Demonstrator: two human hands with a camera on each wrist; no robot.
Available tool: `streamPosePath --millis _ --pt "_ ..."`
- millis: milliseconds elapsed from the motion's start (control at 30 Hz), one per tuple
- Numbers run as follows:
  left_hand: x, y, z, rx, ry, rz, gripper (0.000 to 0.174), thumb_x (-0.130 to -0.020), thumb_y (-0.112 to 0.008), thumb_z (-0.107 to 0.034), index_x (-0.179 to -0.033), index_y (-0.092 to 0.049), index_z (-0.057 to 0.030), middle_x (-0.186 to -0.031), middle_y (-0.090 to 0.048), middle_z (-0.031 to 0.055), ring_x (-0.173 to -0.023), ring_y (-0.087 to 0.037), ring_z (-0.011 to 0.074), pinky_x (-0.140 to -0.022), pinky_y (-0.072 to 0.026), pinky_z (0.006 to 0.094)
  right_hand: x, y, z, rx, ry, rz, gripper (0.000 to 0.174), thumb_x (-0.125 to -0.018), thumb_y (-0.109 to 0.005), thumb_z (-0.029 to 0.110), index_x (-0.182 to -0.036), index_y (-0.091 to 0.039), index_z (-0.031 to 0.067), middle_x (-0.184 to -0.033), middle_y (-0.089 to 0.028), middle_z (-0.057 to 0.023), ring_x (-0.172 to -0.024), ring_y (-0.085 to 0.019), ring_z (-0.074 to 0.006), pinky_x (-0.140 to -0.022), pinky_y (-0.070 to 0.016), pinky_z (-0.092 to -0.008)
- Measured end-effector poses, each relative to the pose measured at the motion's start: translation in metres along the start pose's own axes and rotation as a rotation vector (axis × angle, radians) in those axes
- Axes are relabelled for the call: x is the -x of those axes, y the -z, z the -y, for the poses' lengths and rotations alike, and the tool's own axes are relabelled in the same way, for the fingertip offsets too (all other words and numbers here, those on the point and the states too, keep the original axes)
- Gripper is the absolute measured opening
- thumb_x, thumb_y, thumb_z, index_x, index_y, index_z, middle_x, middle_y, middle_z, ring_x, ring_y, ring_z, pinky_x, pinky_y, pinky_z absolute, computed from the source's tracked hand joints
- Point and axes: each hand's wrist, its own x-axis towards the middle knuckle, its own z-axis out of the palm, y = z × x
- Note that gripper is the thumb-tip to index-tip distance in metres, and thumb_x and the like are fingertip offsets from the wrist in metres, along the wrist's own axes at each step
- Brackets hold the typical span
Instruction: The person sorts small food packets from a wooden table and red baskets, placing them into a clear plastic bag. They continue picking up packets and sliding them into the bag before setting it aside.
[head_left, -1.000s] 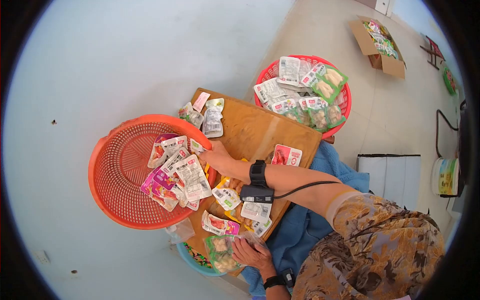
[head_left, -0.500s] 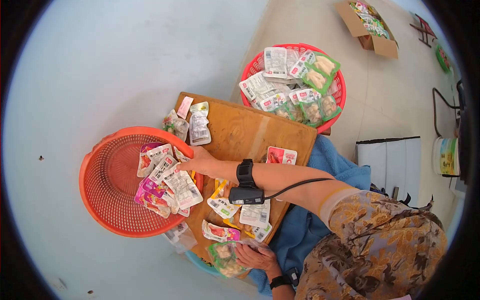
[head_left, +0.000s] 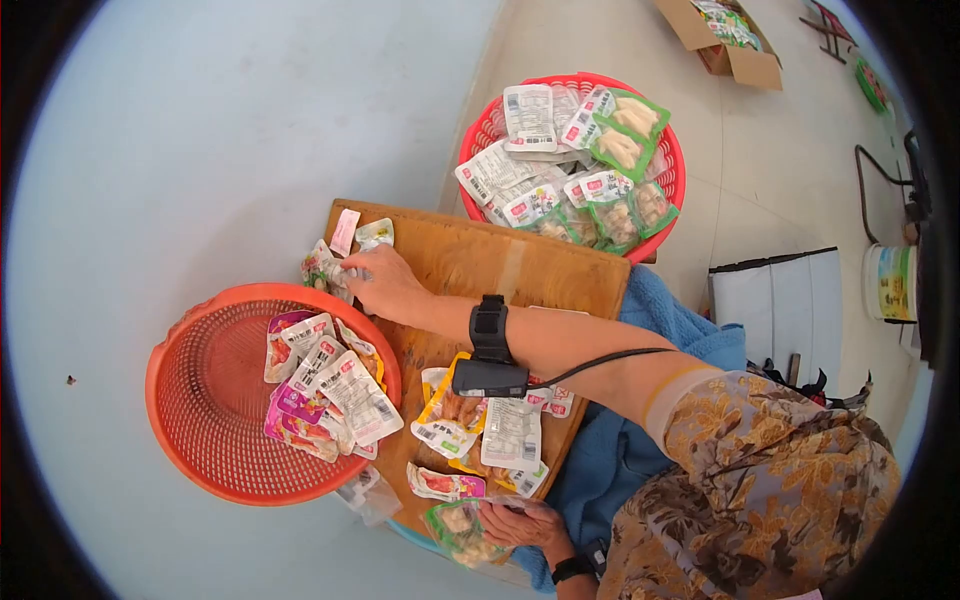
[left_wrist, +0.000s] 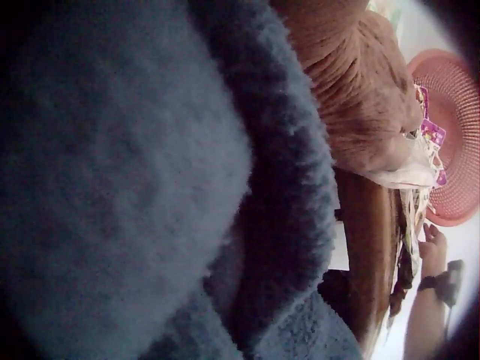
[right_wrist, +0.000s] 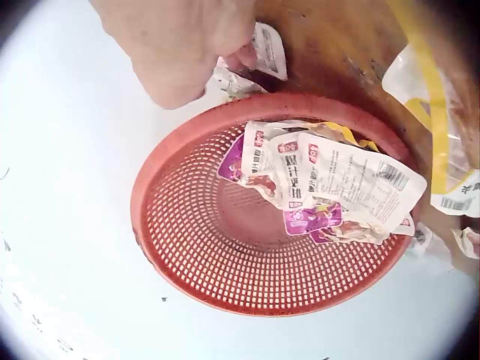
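Observation:
At the board's far left corner, my right hand (head_left: pixel 385 283) pinches a clear food packet (head_left: pixel 320 268) with its fingertips. A silver packet (right_wrist: pixel 270 52) lies partly behind those fingers in the right wrist view. My left hand (head_left: pixel 518 525) holds a green-edged clear packet (head_left: pixel 462 535) of pale food pieces by its side, at the near left edge of the board. In the left wrist view the back of this hand (left_wrist: pixel 367 90) hides most of the packet (left_wrist: pixel 412 169). Several white and purple packets (head_left: pixel 355 400) lie in the orange basket (head_left: pixel 170 420) between the hands.
The wooden board (head_left: pixel 450 250) bears yellow-edged packets (head_left: pixel 450 415) and a pink slip (head_left: pixel 343 232). Beyond it stands a red basket (head_left: pixel 675 170) heaped with packets. A blue towel (head_left: pixel 670 310) lies along the near side, and a cardboard box (head_left: pixel 755 68) sits farther off.
My right hand has left the orange basket's rim and moved up to the packets at the board's corner. The left hand keeps its packet. The view has shifted somewhat.

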Motion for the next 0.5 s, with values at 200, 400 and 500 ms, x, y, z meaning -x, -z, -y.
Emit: streamPosePath --millis 200,400,500 --pt "0.000 0.001 0.000 -0.047 -0.009 0.009 0.055 -0.098 -0.029 -0.040 -0.130 -0.048 0.0010 -0.143 -0.049 0.0218 -0.133 -0.045 0.0400 -0.112 -0.0214 0.0569 -0.013 -0.006 -0.020 -0.114 -0.176 0.474 0.038 -0.088 -0.061 0.020 -0.121 -0.068 0.0022 -0.108 -0.069 -0.0222 -0.098 -0.065 -0.0356 -0.087 -0.0501 -0.0427" --pt "0.000 0.002 0.000 -0.052 -0.026 0.010 0.055 -0.100 -0.028 -0.039 -0.131 -0.048 0.0003 -0.144 -0.048 0.0209 -0.133 -0.045 0.0404 -0.112 -0.0215 0.0568 -0.014 -0.010 -0.034 0.002 -0.149 0.366 0.028 -0.087 -0.062 0.018 -0.108 -0.070 0.0017 -0.093 -0.068 -0.0245 -0.087 -0.067 -0.0382 -0.078 -0.0509 -0.0430" --pt "0.002 -0.003 0.002 -0.051 -0.023 0.001 0.055 -0.100 -0.028 -0.040 -0.132 -0.048 -0.0002 -0.144 -0.048 0.0209 -0.134 -0.044 0.0392 -0.112 -0.0212 0.0567 -0.009 0.008 -0.021 -0.033 -0.145 0.270 0.020 -0.084 -0.061 0.016 -0.092 -0.072 0.0005 -0.083 -0.066 -0.0261 -0.078 -0.066 -0.0390 -0.072 -0.0513 -0.0443"
